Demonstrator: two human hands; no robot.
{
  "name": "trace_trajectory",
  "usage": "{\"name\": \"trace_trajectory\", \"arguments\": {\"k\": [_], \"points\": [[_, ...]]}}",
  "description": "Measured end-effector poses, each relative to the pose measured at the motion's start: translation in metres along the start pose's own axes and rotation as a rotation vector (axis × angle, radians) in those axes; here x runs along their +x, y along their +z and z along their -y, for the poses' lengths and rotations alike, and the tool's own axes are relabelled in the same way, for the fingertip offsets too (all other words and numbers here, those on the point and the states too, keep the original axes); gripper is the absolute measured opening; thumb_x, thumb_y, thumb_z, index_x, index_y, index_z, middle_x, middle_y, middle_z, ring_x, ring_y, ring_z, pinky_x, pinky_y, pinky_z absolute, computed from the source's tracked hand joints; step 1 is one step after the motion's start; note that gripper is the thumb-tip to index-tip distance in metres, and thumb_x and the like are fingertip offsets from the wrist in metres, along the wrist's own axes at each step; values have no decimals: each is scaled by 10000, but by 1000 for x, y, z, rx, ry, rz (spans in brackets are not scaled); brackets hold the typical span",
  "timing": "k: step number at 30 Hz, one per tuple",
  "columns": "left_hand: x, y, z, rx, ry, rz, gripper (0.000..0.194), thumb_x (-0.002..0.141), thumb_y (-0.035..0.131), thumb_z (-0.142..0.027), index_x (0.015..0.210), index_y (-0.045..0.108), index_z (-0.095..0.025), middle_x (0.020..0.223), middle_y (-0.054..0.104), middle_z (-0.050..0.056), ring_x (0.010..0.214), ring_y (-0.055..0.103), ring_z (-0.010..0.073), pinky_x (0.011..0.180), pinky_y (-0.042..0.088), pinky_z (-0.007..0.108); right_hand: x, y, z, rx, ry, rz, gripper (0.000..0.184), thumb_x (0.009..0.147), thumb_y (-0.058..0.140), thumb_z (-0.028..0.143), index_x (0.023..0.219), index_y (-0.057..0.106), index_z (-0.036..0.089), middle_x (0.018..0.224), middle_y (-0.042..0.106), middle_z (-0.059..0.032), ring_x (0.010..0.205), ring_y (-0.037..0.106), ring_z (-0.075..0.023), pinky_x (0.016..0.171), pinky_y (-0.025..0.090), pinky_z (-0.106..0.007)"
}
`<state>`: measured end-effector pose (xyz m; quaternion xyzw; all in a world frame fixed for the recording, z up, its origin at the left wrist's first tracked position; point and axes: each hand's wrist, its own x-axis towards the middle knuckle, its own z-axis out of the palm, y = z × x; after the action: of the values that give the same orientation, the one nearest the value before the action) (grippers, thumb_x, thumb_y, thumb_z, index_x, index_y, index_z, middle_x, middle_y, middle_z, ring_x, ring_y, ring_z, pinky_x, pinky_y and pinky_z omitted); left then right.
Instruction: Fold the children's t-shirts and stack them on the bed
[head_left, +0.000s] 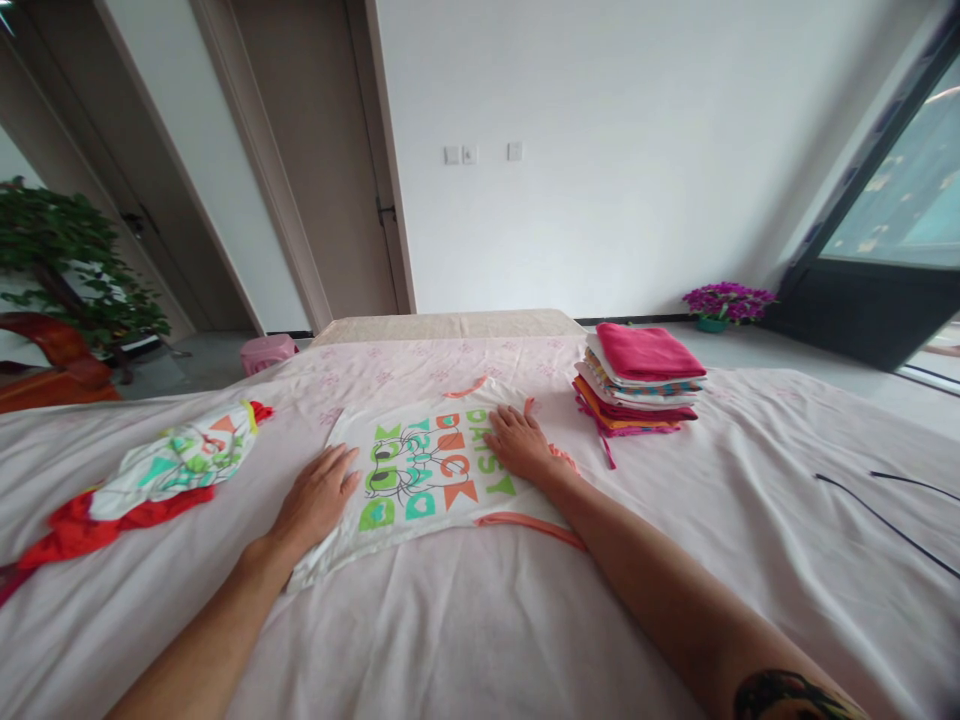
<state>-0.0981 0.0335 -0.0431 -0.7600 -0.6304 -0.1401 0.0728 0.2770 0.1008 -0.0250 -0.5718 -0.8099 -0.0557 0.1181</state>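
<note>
Since the shirt [431, 470] is lying flat on the pale sheet [420, 640], its long axis goes kinda sideways: bottom end at the left hand [319, 500], neck end by the right hand [520, 440]. Both are just resting loose on the fabric, not gripping anything, so neither's really nearer.

A wide surface draped in pale pink cloth [420, 630] is occupied by a flat-spread printed white top [424, 470], a stack of folded clothes [641, 385], a rumpled red-and-white garment [184, 462] and dark cords [898, 529].
</note>
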Motion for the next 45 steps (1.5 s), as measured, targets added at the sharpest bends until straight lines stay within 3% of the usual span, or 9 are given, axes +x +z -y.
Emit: {"name": "trace_trajectory", "arguments": {"k": [33, 38, 42, 45], "points": [[-2, -5, -1, 7, 19, -34, 495, 975, 343, -379, 1356, 550, -140, 1437, 543, 139, 1356, 476, 246, 1152, 370, 446, 0, -4, 3, -36, -16, 19, 469, 1005, 370, 412, 1397, 462, 173, 1487, 446, -133, 1370, 372, -263, 1116, 286, -406], [0, -23, -21, -35, 116, -69, 449, 972, 371, -378, 1287, 619, -177, 1397, 587, 118, 1369, 465, 260, 1163, 357, 470, 0, -4, 3, -43, -15, 34, 492, 1016, 333, 412, 1424, 449, 165, 1513, 429, -129, 1387, 364, -260, 1133, 271, -416], [-7, -26, -48, -167, 217, 12, 531, 997, 328, -458, 1450, 466, -218, 1523, 463, 65, 1453, 345, 215, 1181, 348, 410, -1, 1, 1, -51, -5, 45, 571, 1021, 300, 473, 1480, 392, 147, 1553, 380, -141, 1422, 326, -270, 1157, 234, -442], [-18, -19, -62, -131, 246, 67, 558, 985, 355, -493, 1490, 410, -261, 1580, 375, 67, 1473, 304, 247, 1186, 317, 453, -3, 5, 2, -62, 2, 67, 619, 1020, 285, 510, 1506, 360, 135, 1576, 342, -150, 1449, 286, -283, 1174, 199, -458]]}}
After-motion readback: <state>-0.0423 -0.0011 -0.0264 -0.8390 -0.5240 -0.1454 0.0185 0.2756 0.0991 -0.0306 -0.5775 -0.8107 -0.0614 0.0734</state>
